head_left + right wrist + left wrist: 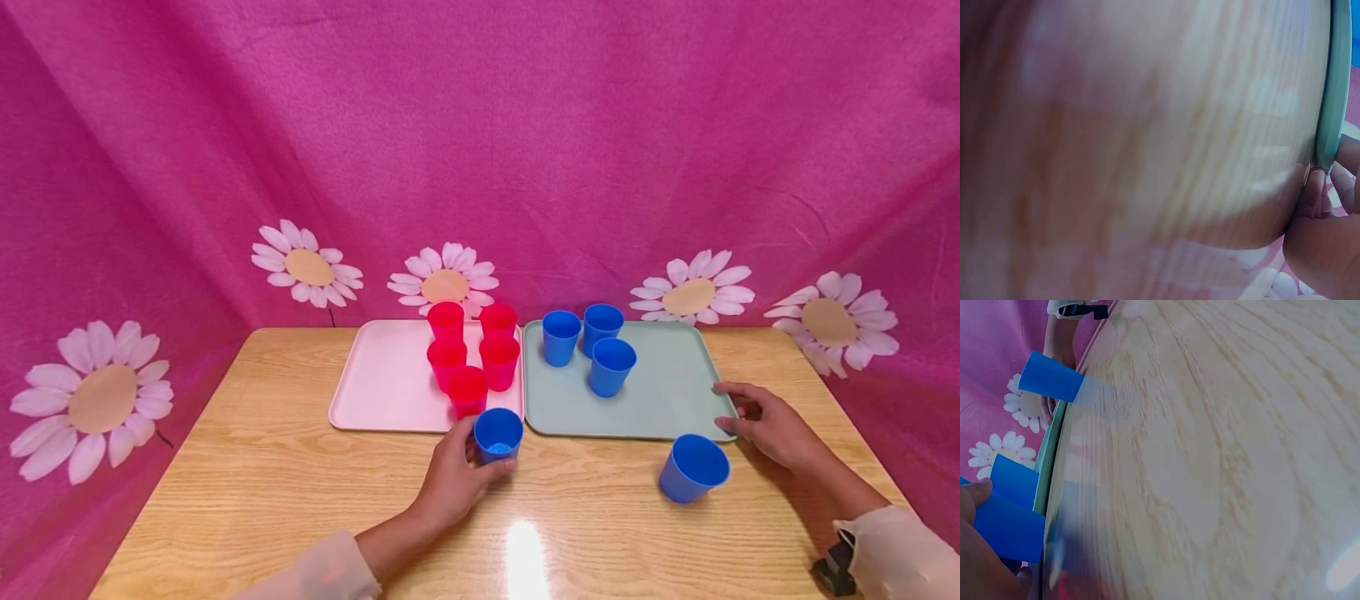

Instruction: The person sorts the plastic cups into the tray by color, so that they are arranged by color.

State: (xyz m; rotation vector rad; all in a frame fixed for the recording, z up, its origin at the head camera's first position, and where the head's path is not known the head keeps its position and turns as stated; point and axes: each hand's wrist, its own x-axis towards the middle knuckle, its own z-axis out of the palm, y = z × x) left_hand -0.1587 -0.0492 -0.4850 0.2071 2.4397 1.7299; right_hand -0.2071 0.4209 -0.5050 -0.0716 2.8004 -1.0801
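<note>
My left hand (452, 482) grips a blue cup (497, 435) upright at the front edge of the pink tray (382, 375), thumb on its near side. In the left wrist view the fingers wrap that blue cup (1010, 528). Several red cups (467, 392) stand close together on the pink tray's right half. Three blue cups (611, 371) stand on the green tray (667, 392), towards its left. My right hand (776, 429) holds the green tray's right edge near the front corner; the right wrist view shows fingertips at the green rim (1333, 94).
Another blue cup (693, 469) stands on the wooden table (300, 492), in front of the green tray and left of my right hand. The two trays lie side by side. A pink cloth with daisies (480, 150) hangs behind the table.
</note>
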